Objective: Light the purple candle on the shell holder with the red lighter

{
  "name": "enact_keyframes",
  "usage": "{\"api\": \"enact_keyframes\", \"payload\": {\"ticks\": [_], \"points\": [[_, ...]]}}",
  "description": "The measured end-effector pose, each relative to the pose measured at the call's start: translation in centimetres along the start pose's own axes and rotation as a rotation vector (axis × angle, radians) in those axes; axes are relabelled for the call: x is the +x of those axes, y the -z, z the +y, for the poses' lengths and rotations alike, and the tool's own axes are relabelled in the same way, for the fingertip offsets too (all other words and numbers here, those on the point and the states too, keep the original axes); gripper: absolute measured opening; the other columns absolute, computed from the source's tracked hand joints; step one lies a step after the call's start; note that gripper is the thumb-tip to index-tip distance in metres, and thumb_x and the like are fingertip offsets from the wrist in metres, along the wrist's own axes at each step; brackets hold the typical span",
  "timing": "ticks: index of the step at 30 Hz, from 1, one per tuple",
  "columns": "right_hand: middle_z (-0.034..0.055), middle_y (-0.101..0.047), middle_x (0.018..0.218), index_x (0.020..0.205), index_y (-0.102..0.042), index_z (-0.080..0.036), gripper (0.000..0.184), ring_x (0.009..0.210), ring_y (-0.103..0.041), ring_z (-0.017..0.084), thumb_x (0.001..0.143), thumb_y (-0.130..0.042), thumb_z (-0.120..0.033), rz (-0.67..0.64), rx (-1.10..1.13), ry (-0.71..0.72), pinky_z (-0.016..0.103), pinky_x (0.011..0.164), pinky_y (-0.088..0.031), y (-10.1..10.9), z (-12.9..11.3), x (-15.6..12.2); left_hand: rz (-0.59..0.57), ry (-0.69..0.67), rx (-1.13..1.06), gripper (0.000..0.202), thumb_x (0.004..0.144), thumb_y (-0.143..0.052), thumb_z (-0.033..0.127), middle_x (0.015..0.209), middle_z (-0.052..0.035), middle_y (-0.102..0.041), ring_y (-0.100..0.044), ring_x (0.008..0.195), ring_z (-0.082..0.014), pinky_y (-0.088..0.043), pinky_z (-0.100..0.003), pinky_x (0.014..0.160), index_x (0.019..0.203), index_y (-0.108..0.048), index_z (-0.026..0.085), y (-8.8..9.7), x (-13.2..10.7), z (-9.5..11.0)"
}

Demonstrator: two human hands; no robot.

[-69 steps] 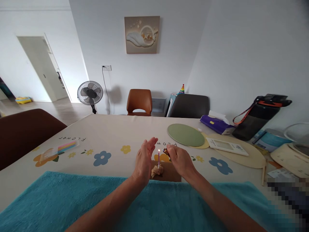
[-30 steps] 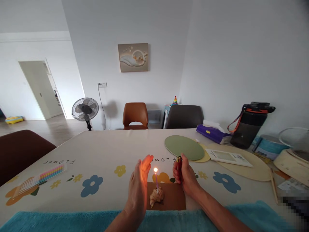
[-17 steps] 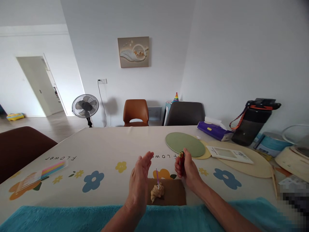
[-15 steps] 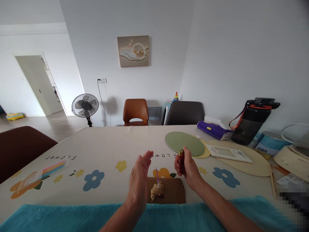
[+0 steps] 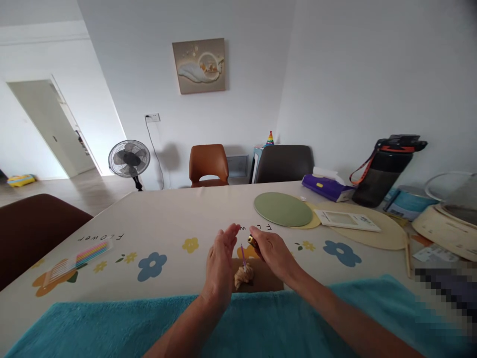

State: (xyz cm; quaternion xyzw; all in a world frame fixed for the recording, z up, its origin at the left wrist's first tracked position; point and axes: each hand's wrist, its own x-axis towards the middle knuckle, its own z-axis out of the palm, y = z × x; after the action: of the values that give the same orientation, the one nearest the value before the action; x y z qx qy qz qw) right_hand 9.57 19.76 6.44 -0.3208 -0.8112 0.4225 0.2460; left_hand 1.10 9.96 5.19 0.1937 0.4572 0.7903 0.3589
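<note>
A purple candle (image 5: 243,256) stands upright in a small croissant-like pastry (image 5: 244,276), which rests on a brown cardboard piece (image 5: 266,278). My left hand (image 5: 220,263) is held on edge just left of the candle, fingers stretched out together, palm facing it, holding nothing. In my right hand (image 5: 271,251) is a lighter (image 5: 253,241), its metal top tilted toward the candle's tip and close to it. I can make out no flame. Most of the lighter's body is hidden by my fingers.
A pack of coloured candles (image 5: 91,254) lies at the left. Green placemat (image 5: 283,209), purple tissue pack (image 5: 326,187), black bottle (image 5: 385,171) and a white-framed card (image 5: 348,220) are at the right. A teal towel (image 5: 149,323) covers the table's near edge.
My right hand has moved left and tilted the lighter from upright toward the candle's tip. My left hand stays beside the candle. The camera view has shifted slightly.
</note>
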Motion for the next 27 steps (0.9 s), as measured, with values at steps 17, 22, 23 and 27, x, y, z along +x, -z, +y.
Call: {"api": "enact_keyframes", "payload": {"ticks": [17, 22, 23, 27], "points": [[-0.0013, -0.028, 0.049, 0.053, -0.024, -0.021, 0.044, 0.049, -0.028, 0.014, 0.085, -0.030, -0.049, 0.057, -0.074, 0.034, 0.027, 0.050, -0.021, 0.01, -0.05, -0.16, 0.005, -0.027, -0.050, 0.041, 0.092, -0.037, 0.039, 0.124, -0.0100, -0.061, -0.048, 0.124, -0.0223, -0.028, -0.036, 0.110, 0.109, -0.065, 0.016, -0.06, 0.30, 0.22], [-0.0016, -0.029, 0.048, 0.052, -0.025, -0.021, 0.044, 0.049, -0.029, 0.013, 0.087, -0.029, -0.048, 0.052, -0.070, 0.049, 0.027, 0.050, -0.022, 0.08, -0.08, -0.22, 0.014, -0.013, -0.050, 0.040, 0.092, -0.036, 0.038, 0.124, -0.0098, -0.062, -0.048, 0.124, -0.0214, -0.028, -0.036, 0.110, 0.108, -0.065, 0.016, -0.10, 0.20, 0.37], [-0.0018, -0.029, 0.048, 0.052, -0.025, -0.021, 0.044, 0.049, -0.029, 0.013, 0.087, -0.030, -0.048, 0.050, -0.073, 0.057, 0.027, 0.050, -0.022, 0.08, -0.13, -0.27, 0.012, -0.013, -0.046, 0.040, 0.092, -0.037, 0.039, 0.124, -0.0096, -0.061, -0.048, 0.124, -0.0217, -0.028, -0.037, 0.110, 0.108, -0.065, 0.016, -0.08, 0.20, 0.36], [-0.0021, -0.029, 0.048, 0.053, -0.025, -0.021, 0.043, 0.049, -0.030, 0.013, 0.088, -0.030, -0.047, 0.056, -0.073, 0.061, 0.027, 0.051, -0.023, 0.06, -0.33, -0.47, -0.002, -0.028, -0.042, 0.041, 0.091, -0.038, 0.040, 0.126, -0.0099, -0.060, -0.048, 0.125, -0.0227, -0.027, -0.038, 0.111, 0.110, -0.065, 0.016, 0.01, 0.28, 0.22]]}}
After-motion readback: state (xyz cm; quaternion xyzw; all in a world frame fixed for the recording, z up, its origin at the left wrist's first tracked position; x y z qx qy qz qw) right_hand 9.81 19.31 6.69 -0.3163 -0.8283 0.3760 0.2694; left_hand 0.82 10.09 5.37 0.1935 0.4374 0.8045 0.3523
